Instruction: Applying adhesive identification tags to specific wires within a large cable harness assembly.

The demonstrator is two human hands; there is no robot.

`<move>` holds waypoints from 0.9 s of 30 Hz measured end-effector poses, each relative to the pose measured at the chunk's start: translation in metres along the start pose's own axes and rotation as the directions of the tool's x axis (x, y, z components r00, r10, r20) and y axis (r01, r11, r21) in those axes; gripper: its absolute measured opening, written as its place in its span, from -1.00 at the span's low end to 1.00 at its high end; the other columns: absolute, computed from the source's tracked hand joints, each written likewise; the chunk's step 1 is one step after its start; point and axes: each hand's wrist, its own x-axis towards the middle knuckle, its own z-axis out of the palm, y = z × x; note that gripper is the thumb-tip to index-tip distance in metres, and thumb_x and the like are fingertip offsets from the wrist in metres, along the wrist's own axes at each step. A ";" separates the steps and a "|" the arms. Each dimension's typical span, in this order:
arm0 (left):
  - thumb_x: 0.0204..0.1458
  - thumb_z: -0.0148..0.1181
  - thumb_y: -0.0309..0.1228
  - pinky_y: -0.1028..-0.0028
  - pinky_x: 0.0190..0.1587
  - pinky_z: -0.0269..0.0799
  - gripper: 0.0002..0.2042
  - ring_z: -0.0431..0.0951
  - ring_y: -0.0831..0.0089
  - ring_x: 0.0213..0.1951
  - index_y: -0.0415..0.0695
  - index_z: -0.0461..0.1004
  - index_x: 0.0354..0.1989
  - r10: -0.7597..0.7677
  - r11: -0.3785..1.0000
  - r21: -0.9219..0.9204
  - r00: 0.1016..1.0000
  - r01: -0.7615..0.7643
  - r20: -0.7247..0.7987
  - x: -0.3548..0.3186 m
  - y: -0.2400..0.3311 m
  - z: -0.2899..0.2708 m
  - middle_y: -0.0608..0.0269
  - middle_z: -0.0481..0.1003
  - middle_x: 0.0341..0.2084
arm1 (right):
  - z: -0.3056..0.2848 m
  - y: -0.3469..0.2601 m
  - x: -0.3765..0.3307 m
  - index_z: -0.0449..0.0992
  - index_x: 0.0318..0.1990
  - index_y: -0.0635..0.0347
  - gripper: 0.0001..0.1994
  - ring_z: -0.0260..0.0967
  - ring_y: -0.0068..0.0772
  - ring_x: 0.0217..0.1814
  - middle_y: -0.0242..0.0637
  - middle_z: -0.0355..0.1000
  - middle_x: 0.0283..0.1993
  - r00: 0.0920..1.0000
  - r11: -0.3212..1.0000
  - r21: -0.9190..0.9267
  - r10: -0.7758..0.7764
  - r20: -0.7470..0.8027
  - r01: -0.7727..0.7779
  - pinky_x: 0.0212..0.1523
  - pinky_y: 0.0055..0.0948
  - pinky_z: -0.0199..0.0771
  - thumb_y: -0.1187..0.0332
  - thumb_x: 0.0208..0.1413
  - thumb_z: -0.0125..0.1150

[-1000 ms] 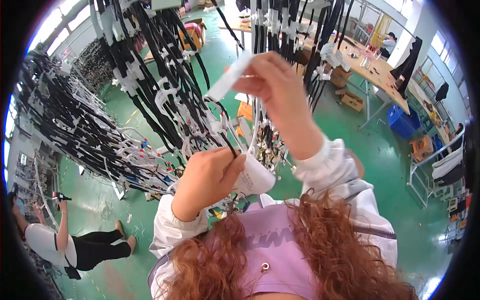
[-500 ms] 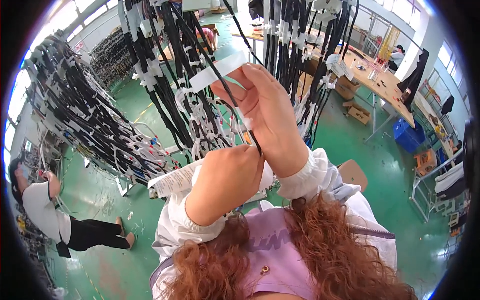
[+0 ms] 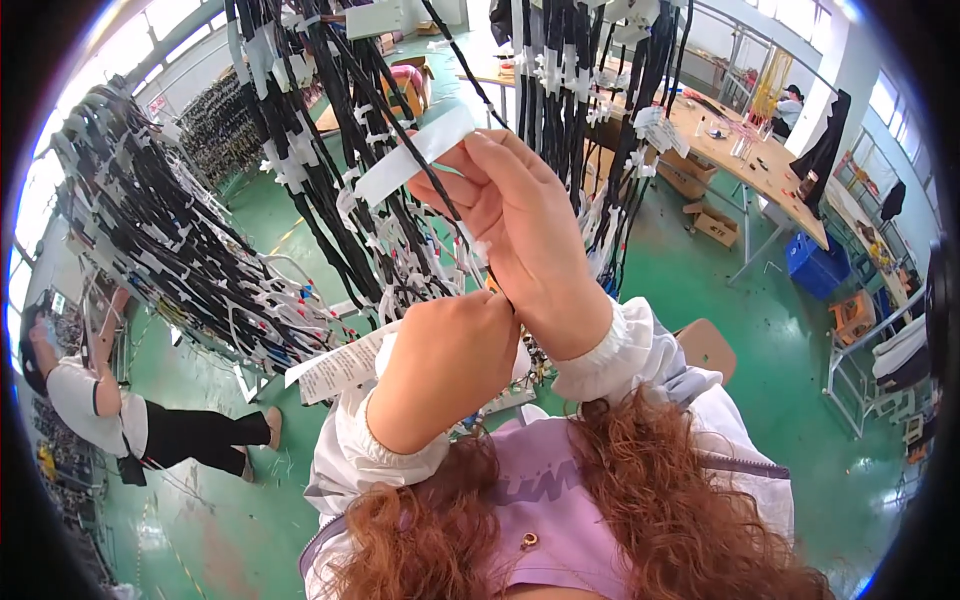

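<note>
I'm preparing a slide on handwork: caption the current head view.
The right hand holds a white strip behind a black cable gripped by the left hand, with cable bundles around.

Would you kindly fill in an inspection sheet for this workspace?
Surface: wooden table in the right background.
Things in hand: white strip behind a black cable; printed white paper beside the left hand.
Clutter: cardboard box and blue bin near the table.
Hands: left hand closed on the black cable; right hand pinching one end of the white strip.
Cables: black bundles hang ahead and at left.
Surroundings: green floor; a co-worker at left.
</note>
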 end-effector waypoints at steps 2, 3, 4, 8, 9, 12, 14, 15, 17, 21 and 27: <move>-0.10 0.02 -0.46 0.27 -0.55 0.34 -0.88 0.43 0.10 -0.59 -0.22 0.37 -0.60 0.008 1.000 -0.008 1.000 -0.008 0.002 0.000 -0.001 0.001 0.09 0.41 -0.65 | 0.001 0.000 -0.001 0.35 -0.25 0.28 -0.83 0.45 -0.34 -0.14 -0.22 0.46 -0.22 1.000 1.000 0.009 -0.018 0.010 0.018 0.01 -0.33 0.41 0.37 0.19 -0.13; -0.10 0.02 -0.46 0.27 -0.55 0.34 -0.88 0.43 0.10 -0.59 -0.22 0.37 -0.60 0.005 1.000 -0.008 1.000 -0.005 0.000 -0.001 -0.001 0.000 0.09 0.41 -0.65 | 0.001 0.001 -0.001 0.35 -0.25 0.28 -0.83 0.45 -0.34 -0.14 -0.22 0.46 -0.22 1.000 1.000 0.009 -0.015 0.012 0.015 0.01 -0.33 0.41 0.37 0.19 -0.13; -0.10 0.02 -0.46 0.27 -0.55 0.34 -0.88 0.43 0.11 -0.59 -0.22 0.36 -0.60 0.002 1.000 -0.005 1.000 -0.002 0.007 -0.001 -0.002 0.000 0.10 0.41 -0.65 | 0.000 0.001 -0.001 0.35 -0.25 0.28 -0.83 0.45 -0.34 -0.13 -0.21 0.46 -0.21 1.000 1.000 0.012 -0.020 0.019 0.019 0.02 -0.33 0.41 0.37 0.20 -0.14; -0.10 0.03 -0.46 0.27 -0.55 0.34 -0.88 0.43 0.11 -0.59 -0.22 0.36 -0.60 0.016 1.000 -0.021 1.000 -0.016 0.005 0.000 -0.002 0.001 0.10 0.41 -0.63 | 0.003 -0.001 -0.004 0.34 -0.24 0.29 -0.83 0.43 -0.32 -0.07 -0.19 0.44 -0.16 0.999 0.999 0.013 -0.029 0.023 0.029 0.05 -0.31 0.38 0.38 0.20 -0.17; -0.10 0.03 -0.46 0.27 -0.55 0.34 -0.88 0.43 0.11 -0.59 -0.22 0.36 -0.60 0.011 1.000 -0.020 1.000 -0.011 0.004 -0.001 -0.003 0.001 0.10 0.41 -0.63 | 0.004 0.000 -0.005 0.34 -0.24 0.29 -0.83 0.43 -0.32 -0.07 -0.19 0.44 -0.16 0.999 1.000 0.015 -0.025 0.025 0.024 0.05 -0.31 0.38 0.38 0.20 -0.17; -0.10 0.03 -0.46 0.27 -0.56 0.33 -0.88 0.42 0.11 -0.60 -0.22 0.34 -0.62 0.007 0.999 -0.037 0.999 -0.008 -0.034 -0.004 -0.006 0.001 0.11 0.40 -0.65 | 0.005 0.000 -0.010 0.32 -0.23 0.31 -0.82 0.40 -0.24 -0.03 -0.14 0.43 -0.13 0.996 0.996 0.038 -0.077 0.052 0.075 0.08 -0.24 0.34 0.40 0.20 -0.20; -0.02 0.02 -0.38 0.32 -0.61 0.32 -0.78 0.44 0.21 -0.65 -0.18 0.32 -0.65 0.081 0.997 0.019 0.995 -0.079 -0.065 -0.009 -0.011 0.001 0.18 0.35 -0.71 | 0.002 0.004 -0.014 0.31 -0.22 0.32 -0.82 0.37 -0.13 0.00 -0.07 0.41 -0.11 0.961 0.958 -0.114 -0.251 0.114 0.264 0.10 -0.18 0.30 0.41 0.20 -0.22; -0.01 0.02 -0.37 0.32 -0.62 0.31 -0.77 0.43 0.21 -0.66 -0.18 0.31 -0.66 0.068 0.997 0.024 0.996 -0.067 -0.054 -0.011 -0.011 0.000 0.18 0.34 -0.71 | -0.003 0.000 -0.016 0.27 -0.25 0.30 -0.83 0.40 -0.15 -0.07 0.02 0.40 -0.13 0.924 0.915 -0.195 -0.308 0.225 0.353 0.09 -0.26 0.30 0.38 0.21 -0.22; -0.01 0.04 -0.36 0.34 -0.64 0.29 -0.75 0.40 0.23 -0.69 -0.18 0.30 -0.67 0.051 0.998 0.039 0.997 -0.049 -0.053 -0.018 -0.006 -0.005 0.19 0.31 -0.73 | -0.020 -0.012 -0.003 0.28 -0.21 0.31 -0.77 0.41 -0.05 -0.09 0.04 0.40 -0.14 0.934 0.955 -0.061 -0.268 0.238 0.290 0.07 -0.25 0.32 0.33 0.22 -0.28; -0.01 0.05 -0.36 0.36 -0.66 0.28 -0.74 0.39 0.24 -0.70 -0.18 0.30 -0.69 0.067 0.998 0.024 0.991 -0.064 -0.113 -0.024 -0.005 -0.006 0.19 0.30 -0.74 | -0.031 0.000 0.039 0.35 -0.08 0.41 -0.57 0.41 -0.08 -0.08 0.03 0.38 -0.05 0.910 0.944 -0.268 0.272 0.313 -0.191 -0.02 -0.22 0.38 0.16 0.24 -0.30; -0.09 0.12 -0.42 0.37 -0.65 0.25 -0.77 0.35 0.25 -0.67 -0.18 0.31 -0.73 0.002 1.000 -0.009 0.996 -0.003 -0.085 -0.029 -0.005 -0.009 0.23 0.28 -0.74 | -0.003 0.018 0.058 0.07 0.16 0.51 -0.13 0.27 0.08 0.09 0.22 0.24 0.06 0.468 0.817 -0.274 0.528 0.709 -0.507 0.10 -0.15 0.26 -0.28 0.07 -0.43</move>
